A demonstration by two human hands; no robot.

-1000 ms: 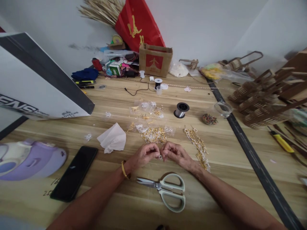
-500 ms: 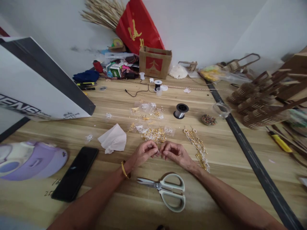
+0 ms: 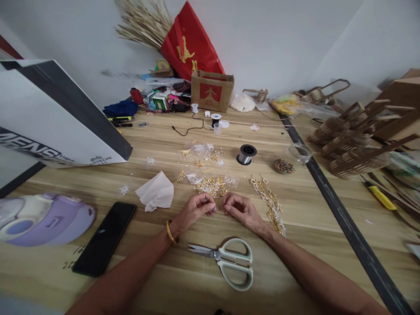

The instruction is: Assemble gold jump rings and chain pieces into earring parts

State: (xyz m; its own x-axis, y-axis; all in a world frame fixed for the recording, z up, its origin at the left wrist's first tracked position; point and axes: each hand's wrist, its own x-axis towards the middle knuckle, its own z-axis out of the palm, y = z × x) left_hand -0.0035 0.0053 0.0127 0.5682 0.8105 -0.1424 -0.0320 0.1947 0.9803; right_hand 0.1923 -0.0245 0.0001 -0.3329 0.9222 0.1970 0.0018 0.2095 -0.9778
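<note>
My left hand [image 3: 197, 207], with a yellow bangle [image 3: 171, 232] at its wrist, is closed in a pinch over something tiny and shiny that I cannot make out. Just to its right, my right hand [image 3: 242, 210] also has thumb and fingertips together; whatever they hold, if anything, is too small to see. A small gap separates the two hands. Right beyond the fingertips lies a pile of gold and silver beads [image 3: 211, 184]. Scissors [image 3: 226, 258] with pale green handles rest on the table below the hands. Gold and silver bead strands [image 3: 271, 202] lie beyond my right wrist.
Left of the hands are a white tissue [image 3: 155, 192], a black phone [image 3: 104, 238] and a purple-white device [image 3: 49, 218]. A wire spool [image 3: 246, 154], a dish of coloured beads [image 3: 284, 166] and small woven baskets [image 3: 352, 140] stand to the right.
My hands have drawn slightly apart, leaving a clearer gap between the fingertips. The view has shifted a little; the scissors stay in place.
</note>
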